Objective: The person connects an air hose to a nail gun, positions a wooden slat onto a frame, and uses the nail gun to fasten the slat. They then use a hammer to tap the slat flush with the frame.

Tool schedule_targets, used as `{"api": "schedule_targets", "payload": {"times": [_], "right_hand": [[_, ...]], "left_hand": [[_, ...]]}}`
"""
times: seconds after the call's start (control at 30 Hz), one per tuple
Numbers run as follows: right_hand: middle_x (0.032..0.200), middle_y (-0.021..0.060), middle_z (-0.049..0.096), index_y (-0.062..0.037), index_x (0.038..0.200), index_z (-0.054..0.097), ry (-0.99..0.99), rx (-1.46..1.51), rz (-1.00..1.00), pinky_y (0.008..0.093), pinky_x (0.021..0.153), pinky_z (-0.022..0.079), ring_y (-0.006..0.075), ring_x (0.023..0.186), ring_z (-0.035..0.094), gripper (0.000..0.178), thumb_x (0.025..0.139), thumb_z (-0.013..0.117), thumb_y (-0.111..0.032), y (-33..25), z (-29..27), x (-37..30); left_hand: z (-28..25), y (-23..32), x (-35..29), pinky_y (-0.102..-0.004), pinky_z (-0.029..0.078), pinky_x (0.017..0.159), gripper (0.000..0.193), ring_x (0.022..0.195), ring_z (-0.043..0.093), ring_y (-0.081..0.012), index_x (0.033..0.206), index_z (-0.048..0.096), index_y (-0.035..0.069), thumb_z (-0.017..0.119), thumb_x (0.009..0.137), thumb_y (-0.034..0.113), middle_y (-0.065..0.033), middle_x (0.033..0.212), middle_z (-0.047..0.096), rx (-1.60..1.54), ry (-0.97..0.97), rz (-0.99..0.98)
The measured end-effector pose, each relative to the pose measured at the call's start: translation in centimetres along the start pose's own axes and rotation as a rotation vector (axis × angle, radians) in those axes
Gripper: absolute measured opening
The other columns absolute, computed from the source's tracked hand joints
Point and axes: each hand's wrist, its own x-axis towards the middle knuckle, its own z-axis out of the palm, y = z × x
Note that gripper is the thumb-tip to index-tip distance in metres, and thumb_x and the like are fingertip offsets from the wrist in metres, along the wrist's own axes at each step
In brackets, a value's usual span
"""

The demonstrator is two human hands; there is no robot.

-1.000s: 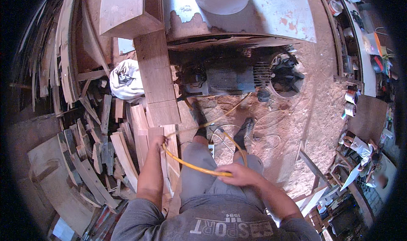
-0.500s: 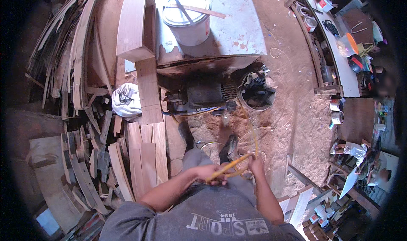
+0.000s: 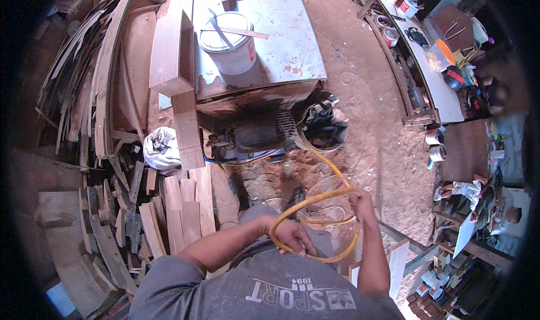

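A yellow hose (image 3: 315,198) hangs in a wide loop between my two hands, in front of my shirt. My left hand (image 3: 295,235) has its fingers curled at the left side of the loop, where the hose crosses the back of the hand. On the other side my right hand (image 3: 361,202) is closed around the hose, at the top right of the loop. From there one stretch runs up and away towards a dark motor-like machine (image 3: 256,131) under the table. Thinner coils lie on the dusty floor by my feet.
Ahead stands a worn white-topped table (image 3: 287,33) bearing a white bucket (image 3: 228,50). A debris-filled bucket (image 3: 323,129) sits beside the machine. Cut boards (image 3: 183,207) and scrap wood pile at left, near a white sack (image 3: 161,148). A long bench (image 3: 433,78) and people are at right.
The hose has gone from a narrow bunch between my hands to a wide open loop. My right hand has moved right and slightly up. The view has shifted a little.
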Motion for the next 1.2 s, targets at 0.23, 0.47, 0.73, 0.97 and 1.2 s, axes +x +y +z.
{"api": "schedule_targets", "payload": {"times": [0.23,0.47,0.73,0.97,1.2], "right_hand": [[0.096,0.0079,0.075,0.0045,0.127,0.074,0.083,-0.072,-0.275,0.0299,0.073,0.052,0.0112,0.084,0.065,0.04,0.097,0.079,-0.022,-20.7,-7.7,-10.2],[0.079,0.0096,0.071,0.0042,0.114,0.078,-0.064,-0.245,-0.27,0.0292,0.069,0.052,0.0133,0.071,0.065,0.031,0.087,0.084,-0.012,-17.1,-9.4,-13.0],[0.085,0.0014,0.071,0.0029,0.105,0.079,0.069,-0.241,0.054,0.0275,0.071,0.052,0.0105,0.077,0.063,0.018,0.087,0.079,-0.001,-11.5,-14.2,-11.4],[0.082,-0.0016,0.065,0.0025,0.096,0.075,-0.065,-0.209,0.05,0.028,0.067,0.047,0.0096,0.076,0.059,0.009,0.093,0.078,-0.006,-8.6,-10.1,-7.6],[0.087,-0.0001,0.072,0.0019,0.106,0.08,-0.238,-0.3,0.071,0.0282,0.072,0.052,0.0084,0.081,0.062,0.012,0.096,0.078,-0.004,-3.7,-6.1,-6.2]], "left_hand": [[-16.2,-6.4,1.4,-0.0516,0.056,0.103,0.092,0.124,0.066,-0.0336,0.15,0.056,0.003,0.039,0.103,0.08,-0.0185,0.14,0.066,-0.929,0.856,0.409],[-25.2,1.0,-8.8,-0.0399,0.064,0.08,0.069,0.087,0.071,-0.0294,0.125,0.059,-0.004,0.058,0.106,0.062,-0.0186,0.101,0.07,-1.508,0.808,1.645],[-17.2,-18.6,-19.4,-0.0205,0.035,0.042,0.014,0.054,0.043,-0.0047,0.106,0.059,0.013,0.07,0.105,0.021,0.0043,0.077,0.055,-1.327,1.504,1.614],[-11.7,-27.0,-19.5,-0.024,0.038,0.047,0.023,0.057,0.044,-0.0078,0.098,0.058,0.013,0.071,0.106,0.03,0.0023,0.08,0.052,-1.193,2.01,1.113],[-8.9,-32.0,-19.7,-0.0275,0.04,0.047,0.033,0.054,0.044,-0.0083,0.125,0.069,0.011,0.062,0.11,0.039,0.0031,0.076,0.051,-1.022,2.394,0.749]]}}
